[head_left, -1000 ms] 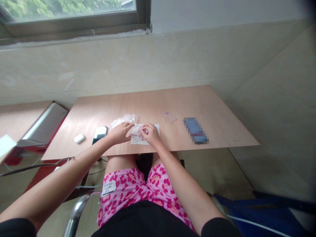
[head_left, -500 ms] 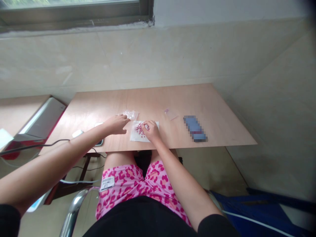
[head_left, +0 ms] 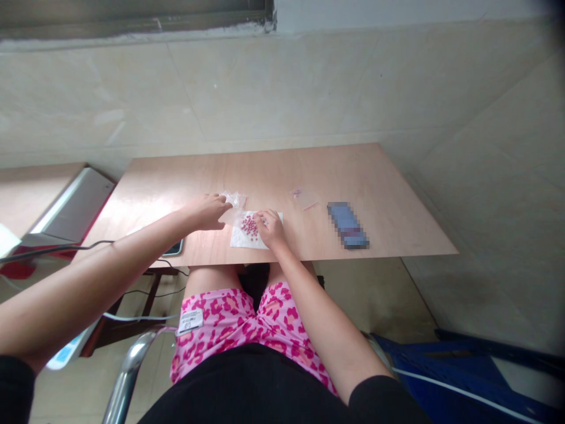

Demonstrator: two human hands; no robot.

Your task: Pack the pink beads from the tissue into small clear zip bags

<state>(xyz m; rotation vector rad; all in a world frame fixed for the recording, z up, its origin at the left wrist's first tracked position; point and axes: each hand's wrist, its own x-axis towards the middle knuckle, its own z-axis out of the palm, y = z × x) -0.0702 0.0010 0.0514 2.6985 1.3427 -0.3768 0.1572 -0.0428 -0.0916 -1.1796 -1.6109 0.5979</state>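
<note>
My left hand (head_left: 210,212) is at the left of a white sheet (head_left: 241,240), its fingertips closed on a small clear plastic bag (head_left: 229,217). That bag hangs between the hand and the sheet's upper left corner. Right behind it lies a pile of clear plastic bags (head_left: 237,199). Many small dark pink beads (head_left: 249,226) are spread on the sheet. My right hand (head_left: 271,228) rests on the sheet's right side at the edge of the beads. Its thumb and fingers are pinched together, and whatever is between them is too small to make out.
Behind the sheet to the right lies a small clear bag with purplish bits (head_left: 304,199). A pixelated phone-like object (head_left: 348,225) lies further right on the wooden table (head_left: 397,224). Under my left forearm a phone (head_left: 175,248) shows partly. A black cable (head_left: 57,253) crosses at left.
My left hand now has a clear bag drawn from the pile toward the sheet. My right hand stays by the beads. The view has tilted slightly downward.
</note>
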